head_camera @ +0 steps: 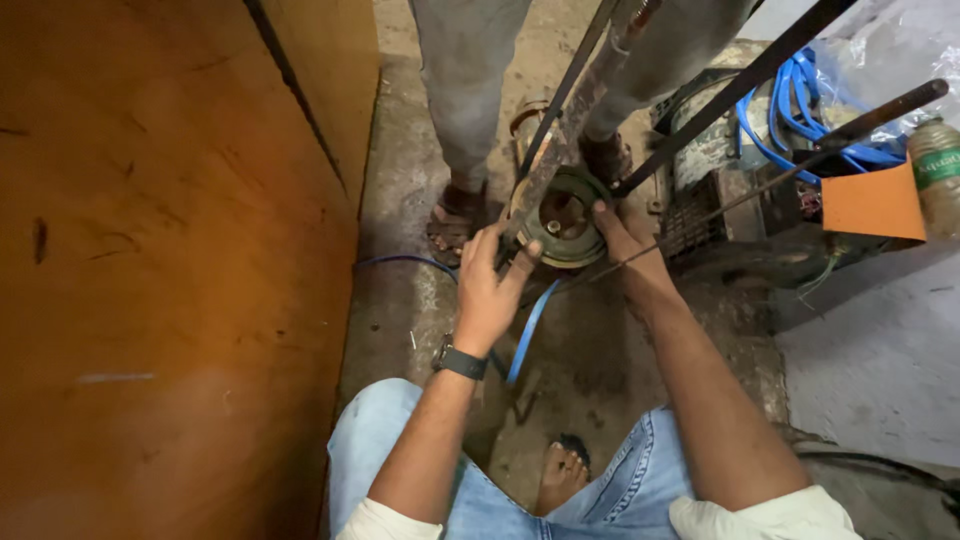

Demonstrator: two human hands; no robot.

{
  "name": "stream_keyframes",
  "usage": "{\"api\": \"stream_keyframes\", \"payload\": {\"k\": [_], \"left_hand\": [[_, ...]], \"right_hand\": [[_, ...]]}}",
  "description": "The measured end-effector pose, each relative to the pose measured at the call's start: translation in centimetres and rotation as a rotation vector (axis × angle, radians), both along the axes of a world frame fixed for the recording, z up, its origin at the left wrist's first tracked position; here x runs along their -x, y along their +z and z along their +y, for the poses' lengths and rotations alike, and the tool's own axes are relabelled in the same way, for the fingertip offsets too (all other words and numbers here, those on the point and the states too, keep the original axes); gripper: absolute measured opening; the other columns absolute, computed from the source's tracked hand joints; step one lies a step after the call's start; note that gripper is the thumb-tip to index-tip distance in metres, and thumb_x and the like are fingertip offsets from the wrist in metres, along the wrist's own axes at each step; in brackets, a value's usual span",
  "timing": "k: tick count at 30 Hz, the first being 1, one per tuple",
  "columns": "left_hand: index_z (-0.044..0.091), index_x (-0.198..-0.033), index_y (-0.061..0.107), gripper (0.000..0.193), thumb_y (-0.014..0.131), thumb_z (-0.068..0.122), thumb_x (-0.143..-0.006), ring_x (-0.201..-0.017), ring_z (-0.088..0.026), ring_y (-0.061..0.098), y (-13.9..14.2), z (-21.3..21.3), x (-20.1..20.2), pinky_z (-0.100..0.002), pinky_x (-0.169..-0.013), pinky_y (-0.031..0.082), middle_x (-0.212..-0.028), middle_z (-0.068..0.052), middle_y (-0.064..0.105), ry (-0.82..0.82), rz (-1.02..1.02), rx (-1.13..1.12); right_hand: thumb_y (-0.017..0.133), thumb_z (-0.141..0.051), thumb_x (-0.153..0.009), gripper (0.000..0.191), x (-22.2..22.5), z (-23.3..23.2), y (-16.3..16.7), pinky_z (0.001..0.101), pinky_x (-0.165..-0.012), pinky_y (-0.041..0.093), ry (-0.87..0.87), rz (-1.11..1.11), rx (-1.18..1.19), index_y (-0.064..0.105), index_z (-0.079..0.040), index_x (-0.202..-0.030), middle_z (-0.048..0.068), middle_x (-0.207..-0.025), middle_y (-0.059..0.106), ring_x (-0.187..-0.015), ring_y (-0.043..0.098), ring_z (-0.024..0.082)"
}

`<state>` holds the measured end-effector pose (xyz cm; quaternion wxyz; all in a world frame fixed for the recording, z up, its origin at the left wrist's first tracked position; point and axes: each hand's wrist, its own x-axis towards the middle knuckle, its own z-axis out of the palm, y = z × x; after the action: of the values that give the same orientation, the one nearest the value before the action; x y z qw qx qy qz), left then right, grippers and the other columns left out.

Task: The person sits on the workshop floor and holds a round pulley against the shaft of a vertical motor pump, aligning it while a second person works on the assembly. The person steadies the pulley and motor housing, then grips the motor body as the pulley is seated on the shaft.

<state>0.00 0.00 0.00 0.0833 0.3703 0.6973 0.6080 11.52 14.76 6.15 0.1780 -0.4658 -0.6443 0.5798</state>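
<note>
A round, greenish metal part (563, 215) with a hollow centre lies on the dirty concrete floor. My left hand (492, 285), a dark watch on its wrist, grips the lower end of a flat rusty bar (560, 140) that leans against the round part's left rim. My right hand (628, 238) presses on the part's right rim, fingers closed over its edge. A thin rod (730, 205) crosses just above that hand. Another person stands right behind the part, their sandalled foot (455, 220) beside it.
A brown wooden panel (170, 250) fills the left side. At the right sit a motor-like machine (715, 190) with blue hoses (790, 110), a plastic bottle (938, 170) and an orange card (872, 205). A blue strap (527, 330) lies on the floor. My bare foot (565, 470) shows below.
</note>
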Motion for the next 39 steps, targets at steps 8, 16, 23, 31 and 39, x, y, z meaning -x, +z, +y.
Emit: {"api": "stream_keyframes", "payload": {"k": [8, 16, 23, 31, 39], "left_hand": [[0.0, -0.119, 0.064, 0.043, 0.072, 0.034, -0.094, -0.105, -0.037, 0.06, 0.2, 0.1, -0.2, -0.043, -0.093, 0.048, -0.11, -0.018, 0.066, 0.035, -0.002, -0.025], [0.0, -0.119, 0.064, 0.049, 0.069, 0.044, -0.097, -0.108, -0.038, 0.06, -0.2, 0.0, -0.1, -0.044, -0.096, 0.047, -0.113, -0.019, 0.066, 0.018, 0.012, -0.044], [-0.001, -0.116, 0.063, 0.051, 0.069, 0.045, -0.096, -0.105, -0.039, 0.059, 0.0, 0.1, 0.0, -0.044, -0.093, 0.047, -0.11, -0.019, 0.064, 0.027, 0.009, 0.011], [0.002, -0.115, 0.065, 0.045, 0.07, 0.042, -0.095, -0.103, -0.036, 0.059, 0.8, -0.1, -0.1, -0.043, -0.091, 0.048, -0.108, -0.016, 0.065, -0.002, -0.022, -0.014], [0.002, -0.118, 0.065, 0.044, 0.071, 0.04, -0.096, -0.105, -0.034, 0.061, 0.5, 0.0, -0.1, -0.041, -0.092, 0.049, -0.109, -0.014, 0.066, 0.007, -0.01, -0.05]], "right_hand": [[0.057, -0.042, -0.099, 0.061, -0.4, 0.8, -1.6, 0.0336, -0.104, 0.042, 0.019, 0.09, 0.001, 0.053, -0.004, -0.147, 0.01, -0.139, 0.063, -0.125, 0.057, 0.02], [0.057, -0.043, -0.1, 0.06, -0.6, 1.2, -2.6, 0.0317, -0.104, 0.042, 0.049, 0.154, -0.046, 0.054, -0.003, -0.145, 0.01, -0.137, 0.064, -0.125, 0.057, 0.018], [0.059, -0.049, -0.095, 0.071, -0.5, 1.1, -2.1, 0.0346, -0.103, 0.041, -0.029, 0.025, -0.028, 0.045, -0.007, -0.15, 0.007, -0.145, 0.056, -0.133, 0.051, 0.019], [0.061, -0.052, -0.093, 0.075, -0.9, 1.6, -3.0, 0.0344, -0.107, 0.039, -0.02, 0.05, -0.036, 0.048, -0.005, -0.149, 0.01, -0.146, 0.057, -0.135, 0.051, 0.021], [0.062, -0.045, -0.1, 0.065, -1.0, 2.2, -4.1, 0.0312, -0.111, 0.037, -0.015, 0.086, -0.105, 0.048, 0.0, -0.145, 0.01, -0.142, 0.059, -0.133, 0.054, 0.019]]}}
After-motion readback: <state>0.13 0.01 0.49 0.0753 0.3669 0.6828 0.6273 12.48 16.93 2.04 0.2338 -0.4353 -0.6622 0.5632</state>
